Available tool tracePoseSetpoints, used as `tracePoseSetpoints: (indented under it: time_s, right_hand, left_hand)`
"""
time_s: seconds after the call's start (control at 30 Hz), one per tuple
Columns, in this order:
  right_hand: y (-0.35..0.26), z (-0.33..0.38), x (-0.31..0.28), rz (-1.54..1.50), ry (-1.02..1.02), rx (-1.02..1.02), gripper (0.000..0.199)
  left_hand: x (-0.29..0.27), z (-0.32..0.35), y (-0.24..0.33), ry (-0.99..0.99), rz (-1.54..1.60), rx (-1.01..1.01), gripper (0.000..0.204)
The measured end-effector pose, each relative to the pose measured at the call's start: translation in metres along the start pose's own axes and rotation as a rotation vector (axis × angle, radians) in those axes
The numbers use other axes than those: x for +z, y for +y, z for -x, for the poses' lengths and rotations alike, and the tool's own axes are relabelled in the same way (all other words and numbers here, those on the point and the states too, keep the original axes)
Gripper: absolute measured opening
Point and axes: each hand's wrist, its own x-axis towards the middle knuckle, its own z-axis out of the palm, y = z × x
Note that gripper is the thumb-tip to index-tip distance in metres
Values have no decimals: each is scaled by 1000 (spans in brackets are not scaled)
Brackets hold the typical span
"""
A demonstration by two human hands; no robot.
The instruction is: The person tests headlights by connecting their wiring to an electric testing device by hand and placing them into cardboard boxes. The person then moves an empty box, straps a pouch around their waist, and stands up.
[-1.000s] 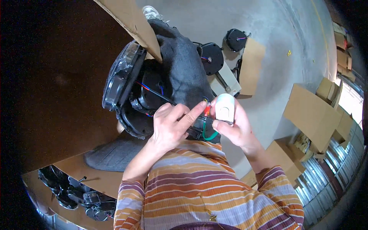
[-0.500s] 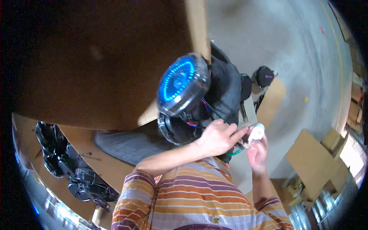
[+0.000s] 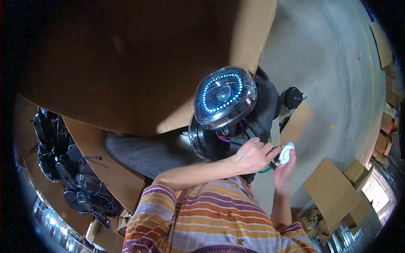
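My right hand [image 3: 285,173] is closed around a small white oval handheld device [image 3: 286,154] with a rounded grey-outlined face. Just left of it, my left hand [image 3: 252,157] pinches a black cable [image 3: 237,143], its fingertips close to the white device. Beneath the fingers a green wire [image 3: 265,170] and a dark connector [image 3: 273,165] show in part. Ahead of the hands, a round black unit [image 3: 225,99] in clear wrap glows with a ring of white lights about a central knob. Red and blue wires [image 3: 223,138] come out below it. It leans over my dark-trousered legs.
A large brown cardboard box [image 3: 177,126] fills the upper left. Several black units [image 3: 86,189] lie in a carton at left. Another round black unit [image 3: 292,98] stands on the grey floor [image 3: 320,80]. Open cartons [image 3: 333,185] lie at lower right.
The light ring has turned from blue to white. In the view, the lit unit and box edge sit further right. Both hands keep their holds, and the white device is tilted differently.
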Motion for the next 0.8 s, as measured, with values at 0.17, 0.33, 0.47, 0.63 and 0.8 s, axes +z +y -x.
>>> tracePoseSetpoints:
  time_s: [0.17,0.33,0.47,0.63,0.8]
  right_hand:
    - [-4,-1,0,-46,-76,15,23]
    - [-14,-4,-19,-49,-180,8,29]
    - [-36,-17,-61,181,-32,-133,33]
    - [-25,-16,-46,303,96,-195,37]
    - [-1,-64,-60,419,-190,-276,45]
  left_hand:
    - [-4,-2,-2,-13,-9,-2,31]
    - [-26,8,1,12,-41,-72,34]
    - [-73,12,-1,108,274,-294,40]
    - [-147,29,21,495,301,-459,27]
    - [-233,74,95,569,249,-482,18]
